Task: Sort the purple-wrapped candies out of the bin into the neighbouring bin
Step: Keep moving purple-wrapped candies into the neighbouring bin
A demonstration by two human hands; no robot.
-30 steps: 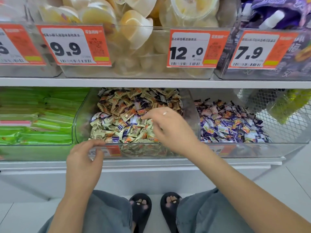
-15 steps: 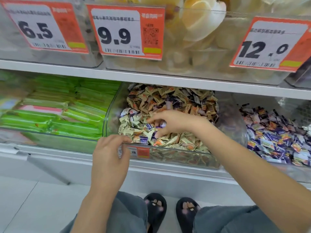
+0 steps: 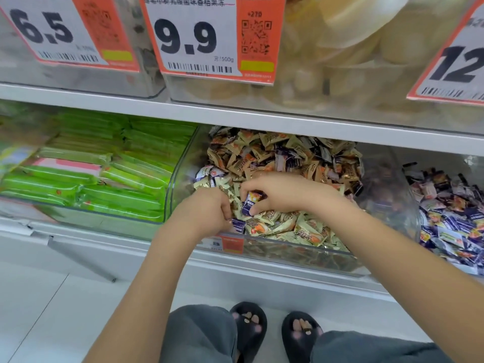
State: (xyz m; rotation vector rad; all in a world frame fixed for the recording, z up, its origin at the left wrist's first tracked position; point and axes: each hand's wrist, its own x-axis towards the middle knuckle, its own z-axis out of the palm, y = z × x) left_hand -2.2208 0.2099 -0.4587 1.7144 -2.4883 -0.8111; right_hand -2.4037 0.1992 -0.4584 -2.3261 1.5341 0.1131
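Green packets (image 3: 104, 176): I see these stacked flat in the clear tray left of the middle bin, just beside its left wall.

Price tags: the 6.5 tag (image 3: 65, 30) and the 9.9 tag (image 3: 214, 38) hang on the shelf above the middle bin; a third tag (image 3: 455, 69), cut off at the right edge, sits above and to the right of it.

Left hand (image 3: 207, 213): I have it over the front left corner of the middle bin, knuckles up, fingers curled down into the candies. They seem to pinch a purple wrapper at the front rim, but I cannot tell for sure, since the fingertips are hidden.

Middle bin (image 3: 301, 254): clear plastic, piled with mostly cream-and-orange wrapped candies (image 3: 285, 153), with purple ones mixed through the heap.

Purple-wrapped candy (image 3: 250, 203): held in the middle bin, just right of my left hand and above the front pile.

Right hand (image 3: 282, 192): reaching in from the right across the middle bin, thumb and fingers curled round that purple-wrapped candy.

Neighbouring bin (image 3: 442, 205): directly right of the middle bin, sharing its clear wall, holding mostly purple candies.

Below the middle bin: grey trouser knees and black slippers (image 3: 248, 328) on the pale floor.
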